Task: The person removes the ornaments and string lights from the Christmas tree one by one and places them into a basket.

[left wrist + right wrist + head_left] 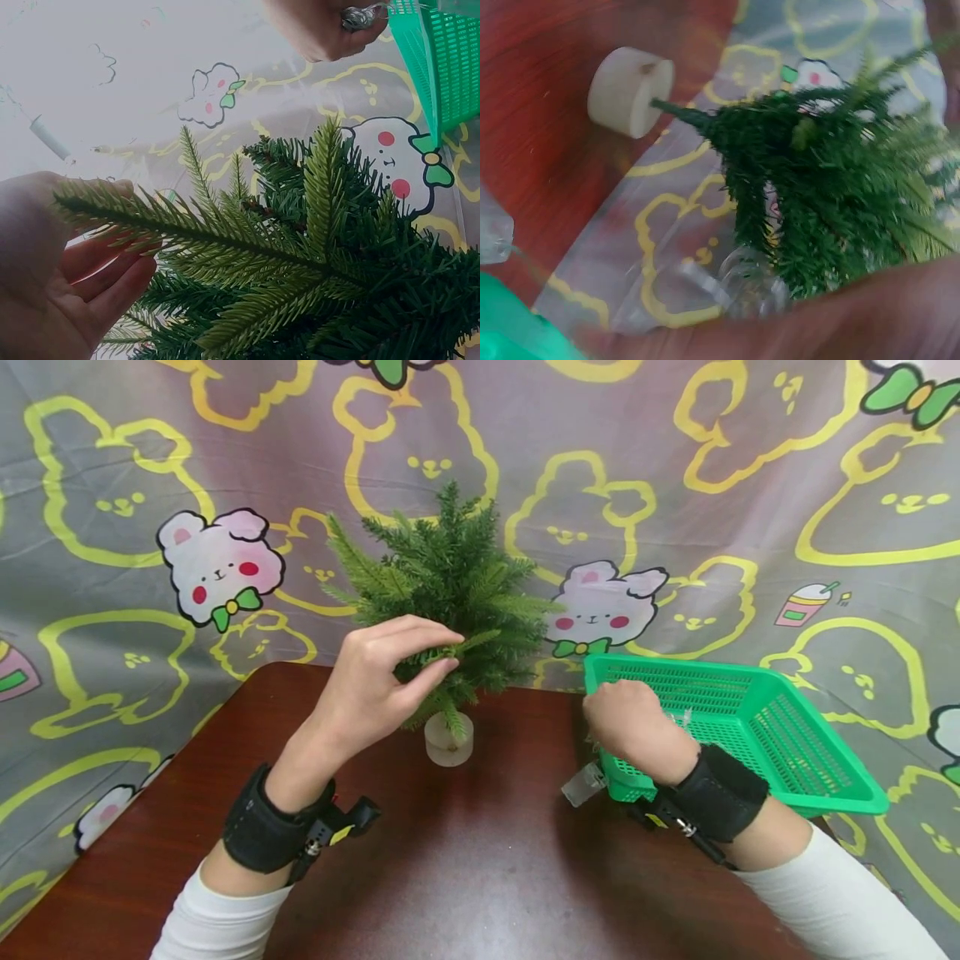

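A small artificial Christmas tree (457, 577) with green needles stands on a round whitish base (450, 752). My left hand (382, 672) is at its front left and holds the tip of a lighter green branch (225, 244) between thumb and fingers. Off to the right, my right hand (630, 722) grips a silvery bundle of string lights (360, 18) above the basket's near left corner. Its strands look clear and blurred in the right wrist view. A clear plastic box (583, 783) with a thin wire hangs or lies just below that hand; which, I cannot tell.
A green perforated plastic basket (825, 735) sits at the right of the dark red-brown table (510, 860). Some clear bits show inside it. Behind everything hangs a grey cloth (247, 468) printed with bunnies and yellow outlines.
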The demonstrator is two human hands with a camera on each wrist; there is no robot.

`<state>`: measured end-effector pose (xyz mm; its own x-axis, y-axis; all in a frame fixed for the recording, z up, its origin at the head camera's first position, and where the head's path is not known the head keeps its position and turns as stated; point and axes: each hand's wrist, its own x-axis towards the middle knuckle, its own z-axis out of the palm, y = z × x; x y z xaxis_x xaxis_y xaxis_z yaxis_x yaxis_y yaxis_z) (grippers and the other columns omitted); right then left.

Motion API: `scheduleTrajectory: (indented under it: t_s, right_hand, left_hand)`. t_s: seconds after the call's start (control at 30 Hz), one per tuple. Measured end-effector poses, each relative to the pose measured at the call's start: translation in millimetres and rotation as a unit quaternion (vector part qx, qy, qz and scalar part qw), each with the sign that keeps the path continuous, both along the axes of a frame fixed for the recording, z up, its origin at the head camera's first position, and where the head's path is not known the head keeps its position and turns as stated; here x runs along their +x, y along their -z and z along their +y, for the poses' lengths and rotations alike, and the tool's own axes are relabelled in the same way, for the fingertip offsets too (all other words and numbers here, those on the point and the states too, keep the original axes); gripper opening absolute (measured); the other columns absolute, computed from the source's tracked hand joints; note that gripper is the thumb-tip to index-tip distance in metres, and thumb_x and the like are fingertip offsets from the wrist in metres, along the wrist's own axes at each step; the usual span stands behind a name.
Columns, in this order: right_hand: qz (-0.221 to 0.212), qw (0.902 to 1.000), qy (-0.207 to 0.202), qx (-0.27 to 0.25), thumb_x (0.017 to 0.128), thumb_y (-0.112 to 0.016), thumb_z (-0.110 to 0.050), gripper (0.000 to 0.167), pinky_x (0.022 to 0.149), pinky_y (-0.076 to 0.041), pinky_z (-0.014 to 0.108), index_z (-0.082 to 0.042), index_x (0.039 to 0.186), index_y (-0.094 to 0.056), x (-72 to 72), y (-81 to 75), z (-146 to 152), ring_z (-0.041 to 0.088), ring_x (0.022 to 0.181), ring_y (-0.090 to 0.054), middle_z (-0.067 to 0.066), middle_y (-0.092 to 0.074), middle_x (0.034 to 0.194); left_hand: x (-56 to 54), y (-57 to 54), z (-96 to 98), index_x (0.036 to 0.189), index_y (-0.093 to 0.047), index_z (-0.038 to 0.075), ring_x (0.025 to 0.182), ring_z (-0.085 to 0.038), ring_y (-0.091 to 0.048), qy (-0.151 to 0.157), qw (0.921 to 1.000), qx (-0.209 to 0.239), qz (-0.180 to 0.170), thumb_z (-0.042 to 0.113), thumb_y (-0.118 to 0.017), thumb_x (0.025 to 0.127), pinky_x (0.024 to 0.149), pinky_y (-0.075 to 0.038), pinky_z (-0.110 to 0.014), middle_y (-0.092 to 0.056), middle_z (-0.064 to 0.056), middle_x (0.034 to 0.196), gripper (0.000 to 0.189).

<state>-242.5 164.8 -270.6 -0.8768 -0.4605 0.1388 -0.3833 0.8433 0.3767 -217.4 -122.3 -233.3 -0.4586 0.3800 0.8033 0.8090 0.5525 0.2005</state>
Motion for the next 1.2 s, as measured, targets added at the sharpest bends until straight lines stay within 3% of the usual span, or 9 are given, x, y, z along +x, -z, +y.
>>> scheduleTrajectory:
  t_s: [0.17, 0.43, 0.53, 0.67, 0.9, 1.07, 1.2]
  right_hand:
    - [-0.118, 0.992, -0.028, -0.034, 0.07, -0.09, -0.025, 0.029, 0.054, -0.054, 0.032, -0.011, 0.063, -0.066, -8.2, -2.5, 11.9, 0.017, 0.057, -0.056, -0.001, -0.057, 0.059]
    - [-0.143, 0.972, -0.12, -0.143, 0.079, -0.084, -0.028, 0.017, 0.06, -0.046, 0.025, -0.019, 0.075, -0.069, -12.9, 1.8, 30.9, 0.009, 0.072, -0.053, -0.009, -0.058, 0.073]
    - [-0.146, 0.9539, -0.165, -0.204, 0.084, -0.079, -0.027, 0.012, 0.064, -0.048, 0.025, -0.022, 0.08, -0.069, -11.0, 1.1, 35.0, 0.007, 0.08, -0.052, -0.009, -0.058, 0.084]
    - [-0.153, 0.9203, -0.2, -0.299, 0.091, -0.072, -0.019, 0.004, 0.069, -0.053, 0.025, -0.021, 0.088, -0.071, -7.3, -1.2, 39.8, 0.007, 0.084, -0.06, -0.011, -0.069, 0.095]
    - [-0.15, 0.8688, -0.172, -0.44, 0.098, -0.062, -0.013, 0.027, 0.049, -0.046, 0.024, -0.014, 0.071, -0.055, -0.5, -2.7, 48.1, 0.01, 0.086, -0.072, 0.002, -0.077, 0.094]
    - [-0.101, 0.8343, -0.159, -0.518, 0.097, -0.062, -0.01, 0.031, 0.052, -0.05, 0.023, -0.012, 0.068, -0.053, 2.2, -4.1, 53.5, 0.006, 0.076, -0.066, 0.003, -0.072, 0.08]
    - [-0.077, 0.8171, -0.151, -0.551, 0.097, -0.062, -0.011, 0.03, 0.055, -0.046, 0.025, -0.011, 0.068, -0.055, 2.1, -6.5, 58.8, 0.013, 0.067, -0.058, 0.0, -0.066, 0.074]
  left_hand:
    - [0.4, 0.0, -0.4, 0.107, -0.076, 0.008, 0.1, -0.017, -0.07, -0.001, 1.0, 0.0, -0.002, 0.013, -0.075, 0.088, 0.088, -0.058, -0.035, -0.075, -0.005, 0.104, 0.02]
    - [0.8, -0.4, 0.1, 0.108, -0.076, 0.008, 0.1, -0.017, -0.07, -0.003, 1.0, -0.002, -0.002, 0.013, -0.075, 0.088, 0.088, -0.058, -0.035, -0.075, -0.005, 0.105, 0.02]
    - [0.9, -0.1, 0.0, 0.108, -0.076, 0.008, 0.1, -0.017, -0.07, -0.003, 1.0, -0.002, -0.003, 0.013, -0.075, 0.088, 0.088, -0.058, -0.034, -0.075, -0.005, 0.105, 0.02]
    - [1.0, 0.3, -0.2, 0.108, -0.076, 0.008, 0.1, -0.017, -0.07, -0.003, 1.0, 0.0, -0.004, 0.013, -0.076, 0.088, 0.088, -0.058, -0.035, -0.075, -0.005, 0.105, 0.021]
    - [0.4, 1.1, -0.3, 0.107, -0.076, 0.008, 0.1, -0.017, -0.07, -0.001, 1.0, 0.001, -0.002, 0.013, -0.076, 0.087, 0.088, -0.058, -0.035, -0.075, -0.005, 0.105, 0.021]
    - [-0.2, 1.3, -0.5, 0.108, -0.076, 0.009, 0.1, -0.017, -0.07, -0.001, 1.0, 0.002, -0.002, 0.013, -0.076, 0.087, 0.088, -0.058, -0.035, -0.075, -0.005, 0.105, 0.021]
    - [-1.0, 1.2, -1.0, 0.107, -0.076, 0.009, 0.099, -0.017, -0.07, 0.003, 1.0, 0.006, 0.002, 0.013, -0.076, 0.087, 0.088, -0.058, -0.034, -0.075, -0.005, 0.104, 0.021]
